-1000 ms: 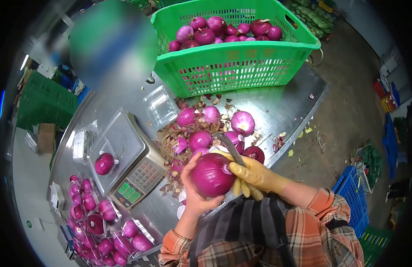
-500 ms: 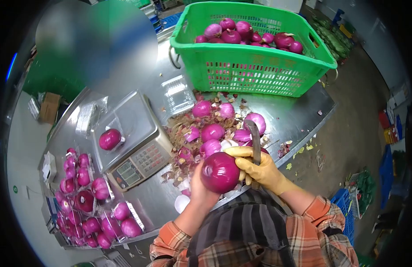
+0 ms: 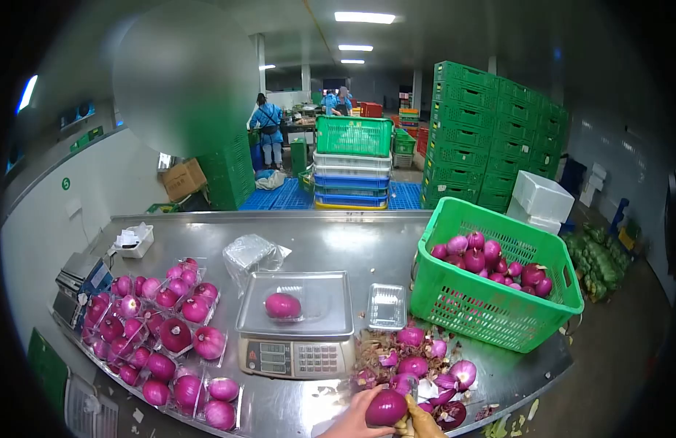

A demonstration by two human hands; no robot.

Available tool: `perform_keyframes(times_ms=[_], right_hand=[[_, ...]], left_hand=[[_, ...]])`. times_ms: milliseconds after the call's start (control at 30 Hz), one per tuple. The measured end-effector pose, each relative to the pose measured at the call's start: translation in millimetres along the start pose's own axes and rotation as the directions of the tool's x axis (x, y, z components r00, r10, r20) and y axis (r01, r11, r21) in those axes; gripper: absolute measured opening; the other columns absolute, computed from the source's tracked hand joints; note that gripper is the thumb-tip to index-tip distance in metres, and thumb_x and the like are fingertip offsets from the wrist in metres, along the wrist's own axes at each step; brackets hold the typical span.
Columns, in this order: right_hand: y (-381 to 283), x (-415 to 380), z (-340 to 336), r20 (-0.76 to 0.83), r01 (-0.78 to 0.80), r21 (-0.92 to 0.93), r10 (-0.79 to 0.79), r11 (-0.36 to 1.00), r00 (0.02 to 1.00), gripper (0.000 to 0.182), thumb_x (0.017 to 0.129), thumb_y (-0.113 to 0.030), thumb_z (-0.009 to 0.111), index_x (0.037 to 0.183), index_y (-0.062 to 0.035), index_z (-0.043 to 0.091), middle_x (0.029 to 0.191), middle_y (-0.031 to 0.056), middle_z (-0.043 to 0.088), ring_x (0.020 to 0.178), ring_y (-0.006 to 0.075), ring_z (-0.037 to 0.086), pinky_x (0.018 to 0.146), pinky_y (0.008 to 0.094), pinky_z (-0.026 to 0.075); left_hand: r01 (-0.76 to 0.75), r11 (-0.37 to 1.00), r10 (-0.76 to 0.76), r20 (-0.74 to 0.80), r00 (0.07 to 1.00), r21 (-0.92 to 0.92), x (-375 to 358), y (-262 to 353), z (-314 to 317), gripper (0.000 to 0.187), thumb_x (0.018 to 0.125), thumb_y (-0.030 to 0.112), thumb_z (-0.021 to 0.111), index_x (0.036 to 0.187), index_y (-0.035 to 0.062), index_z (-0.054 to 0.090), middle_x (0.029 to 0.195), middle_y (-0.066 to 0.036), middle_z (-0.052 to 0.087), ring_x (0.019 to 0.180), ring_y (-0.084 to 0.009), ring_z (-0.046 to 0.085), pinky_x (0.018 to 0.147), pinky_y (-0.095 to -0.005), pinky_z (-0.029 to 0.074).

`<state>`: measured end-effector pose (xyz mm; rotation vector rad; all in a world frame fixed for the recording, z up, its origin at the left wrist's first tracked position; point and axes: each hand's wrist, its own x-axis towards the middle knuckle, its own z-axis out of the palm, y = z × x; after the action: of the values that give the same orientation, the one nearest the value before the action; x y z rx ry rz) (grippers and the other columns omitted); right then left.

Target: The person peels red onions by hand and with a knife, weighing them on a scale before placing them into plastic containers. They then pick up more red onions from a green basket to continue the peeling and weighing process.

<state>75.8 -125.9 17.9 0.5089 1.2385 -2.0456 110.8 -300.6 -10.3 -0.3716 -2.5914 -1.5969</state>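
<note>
- Cupping a large red onion [image 3: 387, 407] in the bare left hand [image 3: 354, 421], thumb below, fingers bent around the far side.
- Closing the yellow-gloved right hand [image 3: 421, 422] on a narrow grey blade [image 3: 414, 393], seen only in part, just beside the onion; exact finger placement too small to tell.
- Just beyond both hands: loose onions [image 3: 413, 366] on and beside dry peelings [image 3: 368, 358], on the metal table [image 3: 294, 403].
- Farther beyond the hands: a clear tray [image 3: 387, 306], lying near the peelings.
- Beyond and to the left of the left hand: a scale [image 3: 297, 358], bearing one onion in clear packaging [image 3: 283, 306]; behind it, crumpled clear plastic [image 3: 251, 254].
- Well left of the left hand: many packed onions [image 3: 176, 334], grouped close together.
- Beyond and to the right of the right hand: a green crate [image 3: 491, 310], holding more red onions.
- Far beyond the hands, past the table: a person in blue [image 3: 268, 125], near stacked crates [image 3: 352, 136].
</note>
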Motion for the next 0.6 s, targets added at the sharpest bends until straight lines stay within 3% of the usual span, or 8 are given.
perform_keyframes(times_ms=[100, 133, 167, 233, 300, 367, 500, 600], right_hand=[[6.4, 5.7, -3.0, 0.080, 0.069, -0.006, -0.069, 0.998, 0.994, 0.042, 0.094, -0.045, 0.048, 0.072, -0.0099, 0.054, 0.050, 0.0026, 0.049, 0.039, 0.0145, 0.045, 0.035, 0.0254, 0.035], [-3.0, -8.3, -0.5, 0.116, 0.018, -0.071, -0.010, 0.997, 0.993, 0.041, 0.092, -0.045, 0.052, 0.078, -0.0071, 0.060, 0.054, 0.0039, 0.054, 0.041, 0.0144, 0.047, 0.038, 0.0262, 0.037], [24.3, 44.0, -47.6, 0.126, -0.079, -0.045, 0.084, 0.996, 0.988, 0.043, 0.095, -0.044, 0.048, 0.108, -0.0042, 0.059, 0.067, 0.0088, 0.061, 0.046, 0.0158, 0.052, 0.043, 0.0254, 0.040], [3.8, 20.4, -23.9, 0.077, 0.091, -0.210, -0.076, 0.973, 0.994, 0.039, 0.096, -0.042, 0.046, 0.093, -0.0049, 0.058, 0.060, 0.0094, 0.058, 0.040, 0.0169, 0.048, 0.036, 0.0273, 0.038], [-11.1, 6.3, -15.1, 0.149, 0.074, -0.248, -0.037, 0.966, 0.988, 0.043, 0.096, -0.041, 0.046, 0.101, -0.0014, 0.060, 0.066, 0.0103, 0.061, 0.042, 0.0142, 0.050, 0.037, 0.0235, 0.039], [-19.4, -2.0, -7.6, 0.234, 0.138, -0.260, -0.076, 0.956, 0.969, 0.048, 0.097, -0.037, 0.043, 0.122, 0.0034, 0.054, 0.099, 0.0181, 0.068, 0.044, 0.0109, 0.050, 0.039, 0.0204, 0.039], [-15.9, 0.8, -23.5, 0.152, 0.188, -0.303, -0.147, 0.935, 0.977, 0.048, 0.098, -0.037, 0.042, 0.120, 0.0044, 0.055, 0.099, 0.0200, 0.068, 0.044, 0.0102, 0.049, 0.040, 0.0201, 0.039], [-16.0, 2.4, -39.6, 0.089, 0.171, -0.292, -0.152, 0.941, 0.984, 0.048, 0.098, -0.036, 0.043, 0.121, 0.0040, 0.055, 0.096, 0.0194, 0.068, 0.044, 0.0106, 0.050, 0.039, 0.0211, 0.040]], left_hand=[[0.006, 0.990, -0.022, 0.111, 0.994, 0.139, 7.9, -6.6, -15.6, 0.092, 0.067, 0.039, 0.081, 0.139, 0.0084, 0.032, 0.132, -0.019, 0.045, 0.123, -0.0325, 0.046, 0.102, -0.0400, 0.039], [-0.030, 0.997, 0.025, 0.066, 0.998, 0.077, 10.4, -8.4, -17.2, 0.087, 0.065, 0.038, 0.083, 0.134, 0.0078, 0.039, 0.130, -0.020, 0.046, 0.120, -0.0322, 0.049, 0.102, -0.0392, 0.040], [-0.036, 0.999, 0.036, 0.028, 0.999, -0.011, 12.6, -9.5, -18.1, 0.087, 0.063, 0.037, 0.084, 0.133, 0.0073, 0.040, 0.129, -0.019, 0.047, 0.120, -0.0305, 0.049, 0.103, -0.0376, 0.039], [0.176, 0.947, -0.144, 0.136, 0.980, -0.268, 20.6, -8.4, -29.5, 0.089, 0.062, 0.026, 0.086, 0.136, 0.0088, 0.038, 0.133, -0.014, 0.045, 0.121, -0.0250, 0.048, 0.103, -0.0369, 0.039], [0.178, 0.817, -0.090, 0.185, 0.979, -0.548, 33.6, -10.0, -47.8, 0.094, 0.064, 0.018, 0.084, 0.143, 0.0138, 0.032, 0.136, -0.012, 0.041, 0.122, -0.0243, 0.046, 0.105, -0.0374, 0.036], [0.238, 0.753, -0.161, 0.179, 0.971, -0.613, 45.7, -15.2, -75.9, 0.092, 0.065, 0.022, 0.083, 0.142, 0.0170, 0.034, 0.133, -0.014, 0.045, 0.122, -0.0260, 0.047, 0.105, -0.0389, 0.036], [0.080, 0.725, -0.305, -0.215, 0.928, -0.684, 94.5, -18.1, -154.1, 0.080, 0.060, 0.020, 0.073, 0.132, 0.0099, 0.041, 0.119, -0.014, 0.053, 0.111, -0.0285, 0.054, 0.088, -0.0421, 0.051], [0.062, 0.943, -0.223, -0.483, 0.847, -0.327, 140.9, -45.4, -226.8, 0.084, 0.058, 0.027, 0.082, 0.131, 0.0110, 0.045, 0.115, -0.016, 0.057, 0.104, -0.0260, 0.059, 0.090, -0.0368, 0.049]])
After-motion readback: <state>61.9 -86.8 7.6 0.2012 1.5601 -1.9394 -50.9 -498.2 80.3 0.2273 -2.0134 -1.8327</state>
